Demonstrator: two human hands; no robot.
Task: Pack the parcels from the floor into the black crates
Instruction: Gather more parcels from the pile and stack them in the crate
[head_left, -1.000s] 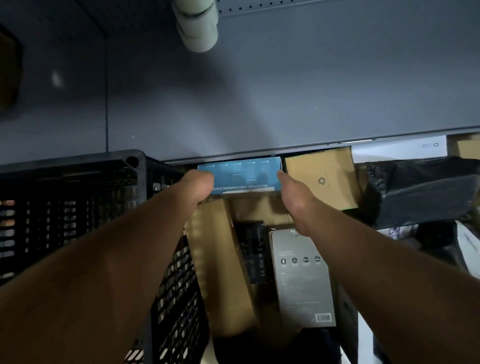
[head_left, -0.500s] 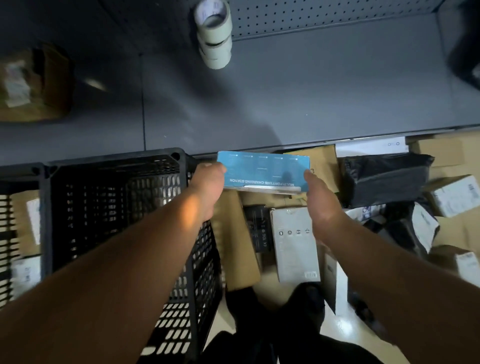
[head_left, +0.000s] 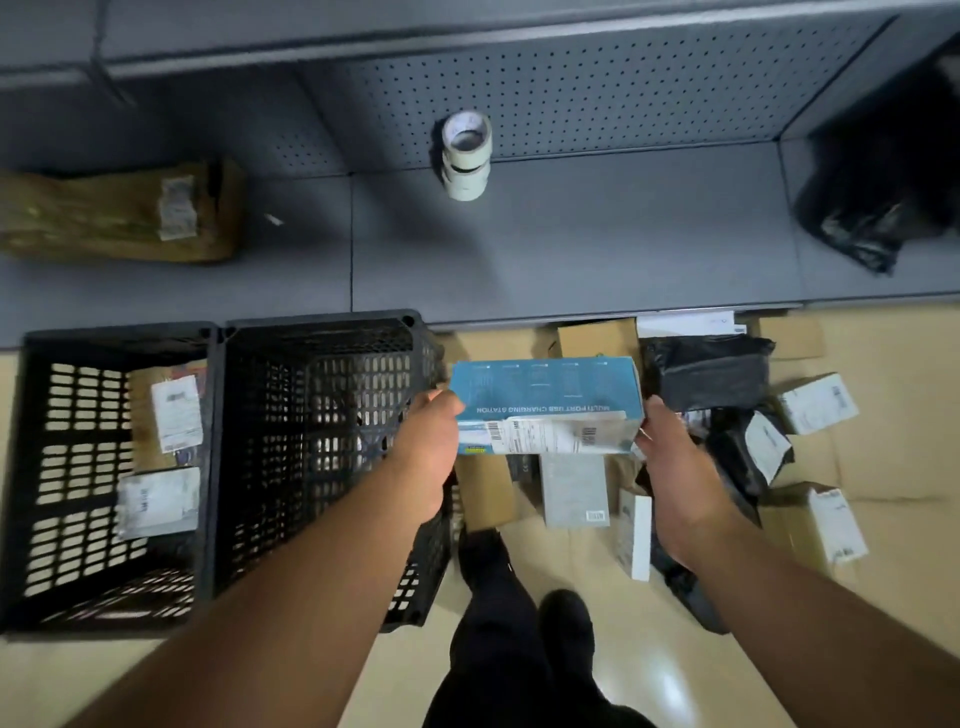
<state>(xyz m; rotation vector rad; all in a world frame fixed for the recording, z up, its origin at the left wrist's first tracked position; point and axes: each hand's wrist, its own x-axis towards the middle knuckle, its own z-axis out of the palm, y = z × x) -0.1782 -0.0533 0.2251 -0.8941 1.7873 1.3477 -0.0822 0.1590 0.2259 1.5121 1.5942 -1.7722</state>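
In left crate: labelled parcels (two visible).

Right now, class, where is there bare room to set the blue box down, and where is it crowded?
The right black crate looks bare inside, beside the left black crate, which holds parcels. The grey shelf is bare between the tape rolls and the black bag. The floor under the blue box is crowded with parcels.

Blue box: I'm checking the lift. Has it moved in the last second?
Yes. The blue box has come up and away from the shelf edge.
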